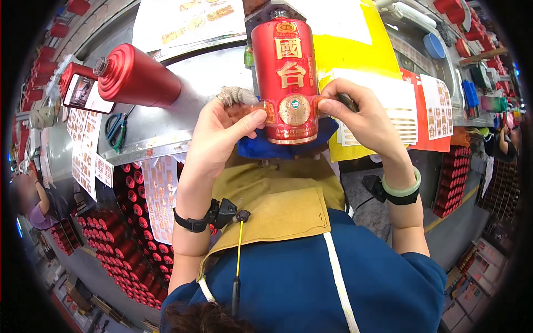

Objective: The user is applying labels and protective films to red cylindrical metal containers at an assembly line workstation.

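Observation:
A red bottle (284, 61) with gold lettering lies on a blue cloth (277, 150), its neck pointing away from me. Across its lower part runs a narrow label strip (270, 112), level with a round gold emblem (295, 110). My left hand (227, 119) pinches the strip's left end between thumb and fingers; pale wrapping covers a fingertip. At the bottle's right side my right hand (358, 114) is closed, thumb against index finger, at the strip's other end. Something dark, not clear in kind, shows under the right fingers.
Another red bottle (139, 75) stands at left beside a phone (83, 91) and scissors (116, 130). Label sheets (189, 22) lie at the back; more sheets (383, 105) rest on yellow material (355, 61) at right. Many red bottles (119, 244) are stacked below left. Another person (44, 202) is far left.

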`<state>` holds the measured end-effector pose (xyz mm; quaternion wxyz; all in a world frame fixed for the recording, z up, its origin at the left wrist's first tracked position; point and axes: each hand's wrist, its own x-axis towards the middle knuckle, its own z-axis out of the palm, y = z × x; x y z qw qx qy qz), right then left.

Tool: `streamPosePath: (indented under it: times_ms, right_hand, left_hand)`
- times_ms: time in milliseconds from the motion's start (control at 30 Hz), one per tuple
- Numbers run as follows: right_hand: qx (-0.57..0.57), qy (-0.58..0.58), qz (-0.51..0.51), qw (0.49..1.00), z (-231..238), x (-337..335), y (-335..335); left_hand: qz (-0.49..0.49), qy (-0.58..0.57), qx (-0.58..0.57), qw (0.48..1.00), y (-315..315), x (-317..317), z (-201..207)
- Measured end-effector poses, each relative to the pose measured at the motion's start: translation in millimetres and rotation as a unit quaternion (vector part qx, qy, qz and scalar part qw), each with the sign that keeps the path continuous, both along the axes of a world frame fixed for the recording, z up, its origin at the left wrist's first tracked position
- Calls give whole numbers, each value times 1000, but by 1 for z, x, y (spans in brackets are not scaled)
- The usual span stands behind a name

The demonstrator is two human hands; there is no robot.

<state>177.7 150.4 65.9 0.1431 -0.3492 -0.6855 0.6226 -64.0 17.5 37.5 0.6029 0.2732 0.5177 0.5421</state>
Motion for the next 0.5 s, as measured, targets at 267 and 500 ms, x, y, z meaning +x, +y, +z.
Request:
streamPosePath:
  times_ms: [267,500]
  right_hand:
    - [42,-1,-20,999,-5,-1,-2]
    - [52,-11,-17,998,-2,-1,-2]
  left_hand:
    - [10,4,-14,1000,1,1,1]
    - [21,5,-19,1000,1,3,2]
